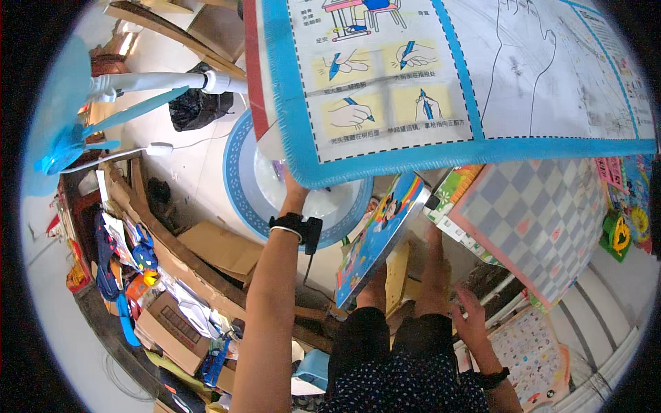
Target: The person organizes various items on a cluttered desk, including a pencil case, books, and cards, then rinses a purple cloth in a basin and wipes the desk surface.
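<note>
A large printed sheet with a blue border (382, 162) and handwriting-grip drawings fills the top of the view, close to the camera. Behind its lower left corner is my left hand (295, 190), its fingers mostly hidden, so what it grips cannot be told. Below that hand lies a round blue plastic basin (235, 170) with whitish contents and a bit of something purple (279, 169). My right hand (469, 314), slightly blurred, is beside my right knee with its fingers apart and nothing in it. A tilted board with cartoon pictures (374, 232) stands between my hands, in front of my legs.
A blue fan (64, 149) on a white pole (150, 85) stands at the left, near a black plastic bag (199, 106). Cardboard boxes (173, 330) and clutter line the lower left. A checkered mat (537, 222) is at the right, above a patterned cloth (532, 351).
</note>
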The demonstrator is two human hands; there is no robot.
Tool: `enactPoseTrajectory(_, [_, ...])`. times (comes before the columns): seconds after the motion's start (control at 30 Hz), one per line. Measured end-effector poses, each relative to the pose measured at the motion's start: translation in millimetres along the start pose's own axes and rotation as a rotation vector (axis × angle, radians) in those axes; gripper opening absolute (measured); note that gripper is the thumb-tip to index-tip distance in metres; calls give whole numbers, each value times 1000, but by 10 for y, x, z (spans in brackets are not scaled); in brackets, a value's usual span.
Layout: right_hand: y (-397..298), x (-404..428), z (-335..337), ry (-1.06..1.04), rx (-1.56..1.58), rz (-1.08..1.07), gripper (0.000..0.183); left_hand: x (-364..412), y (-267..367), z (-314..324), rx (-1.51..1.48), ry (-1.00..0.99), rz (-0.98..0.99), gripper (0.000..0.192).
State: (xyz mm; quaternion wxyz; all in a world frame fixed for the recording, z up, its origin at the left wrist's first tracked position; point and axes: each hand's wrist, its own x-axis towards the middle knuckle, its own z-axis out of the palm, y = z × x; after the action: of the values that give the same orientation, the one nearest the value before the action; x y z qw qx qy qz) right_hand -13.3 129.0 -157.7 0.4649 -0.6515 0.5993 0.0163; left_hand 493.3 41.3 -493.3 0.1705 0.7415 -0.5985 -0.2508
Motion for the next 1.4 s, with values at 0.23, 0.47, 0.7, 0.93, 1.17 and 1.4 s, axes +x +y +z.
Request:
enactPoseTrajectory(0.23, [155,-8,-111,-70,123,276,28,-137,483,87,-809,115,-567,29])
enactPoseTrajectory(0.47, [240,109,-89,2,139,206,25,-139,1719,-1581,-926,268,-514,16])
enactPoseTrajectory(0.7, [189,120,114,-100,101,191,26,-101,1497,-1202,-248,150,65,25])
enactPoseTrajectory(0.93, [146,155,87,-107,69,202,23,-132,1353,-831,-44,-130,-89,56])
enactPoseTrajectory(1.17, [105,169,84,-280,85,312,36,-88,1309,-696,58,-220,-291,50])
enactPoseTrajectory(1.4, [16,167,-15,-208,5,192,34,-234,1004,-732,-218,31,-286,24])
